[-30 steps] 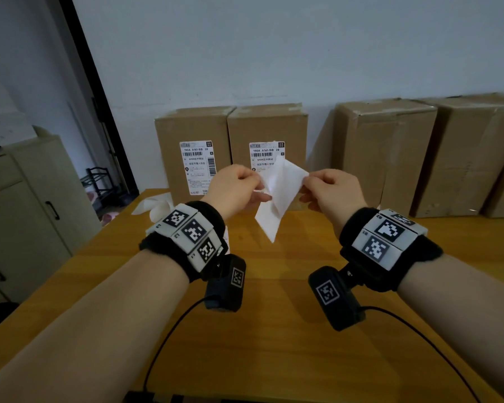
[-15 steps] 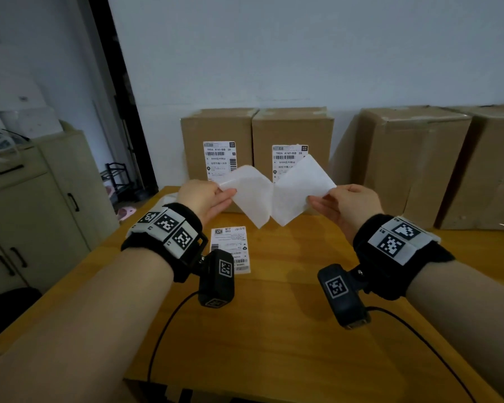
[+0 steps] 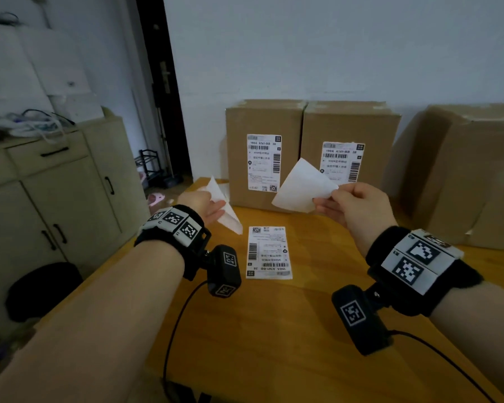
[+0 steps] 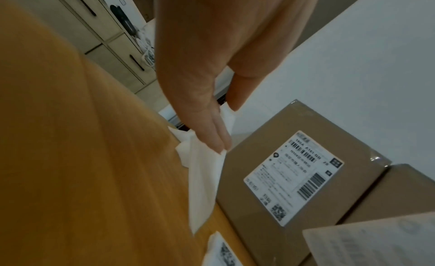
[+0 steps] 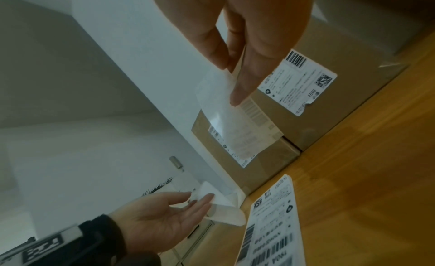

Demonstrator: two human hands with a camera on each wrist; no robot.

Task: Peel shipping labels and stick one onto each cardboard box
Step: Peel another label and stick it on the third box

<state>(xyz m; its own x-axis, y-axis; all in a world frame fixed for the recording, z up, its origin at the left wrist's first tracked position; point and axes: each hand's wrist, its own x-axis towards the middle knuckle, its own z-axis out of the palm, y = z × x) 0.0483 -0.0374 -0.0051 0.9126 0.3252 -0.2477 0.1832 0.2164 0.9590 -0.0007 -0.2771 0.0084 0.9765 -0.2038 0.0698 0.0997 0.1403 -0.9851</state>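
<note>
My right hand (image 3: 329, 196) pinches a peeled white label (image 3: 303, 187) by one corner between thumb and fingers (image 5: 240, 95), in the air in front of the two labelled cardboard boxes (image 3: 262, 117) (image 3: 346, 123). The label (image 5: 235, 125) hangs with its print faintly showing through. My left hand (image 3: 213, 209) is low at the table's far left, fingers straight, thumb apart. The white backing paper (image 3: 230, 216) lies against its fingertips (image 4: 219, 139). A plain brown box (image 3: 463, 175) without a label stands to the right. Another printed label sheet (image 3: 269, 253) lies flat on the table.
The wooden table (image 3: 274, 330) carries the boxes along the wall. More white paper (image 4: 182, 151) lies at its far left corner. A beige cabinet (image 3: 56, 199) and a dark doorway (image 3: 157, 112) are on the left. Cables run from both wrist cameras.
The hands have pulled apart and the label has come off its backing. My left hand went left and down with the backing and its fingers straightened. My right hand stays raised with the label.
</note>
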